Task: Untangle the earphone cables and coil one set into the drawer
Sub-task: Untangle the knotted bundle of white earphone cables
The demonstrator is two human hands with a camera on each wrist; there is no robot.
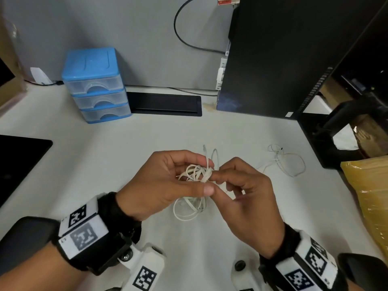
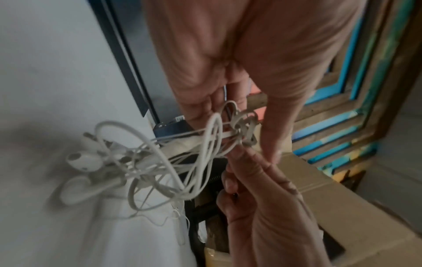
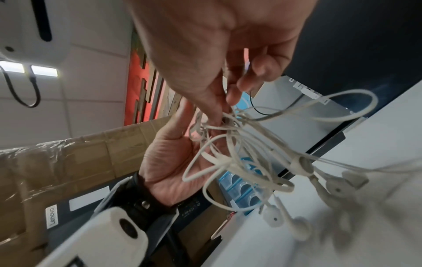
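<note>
Two hands meet on one white tangle of earphone cables [image 1: 196, 174], held above the desk [image 1: 241, 133] at near centre. My left hand [image 1: 165, 183] cups the bundle, thumb and forefinger closed on the strands; my right hand [image 1: 244, 194] pinches the knot from the right w/ thumb and fingertip. In the left wrist view the pinched knot [image 2: 242, 130] sits between both sets of fingers, and loops w/ earbuds [image 2: 84, 160] hang from it, close over the desk. The right wrist view shows loops draped over the left palm, w/ more earbuds [image 3: 274, 218] dangling low right. Below the hands in the head view, slack loops [image 1: 189, 208] hang toward the desk; whether they touch it, I cannot tell. A second white cable set [image 1: 283, 160] lies loose on the desk, right of the hands and apart from them. Far left stands the blue drawer unit [image 1: 96, 85], three clear drawers, all pushed in. A black tower PC [image 1: 283, 55] stands far right; a yellow bag [image 1: 369, 196] at the near right edge.
</note>
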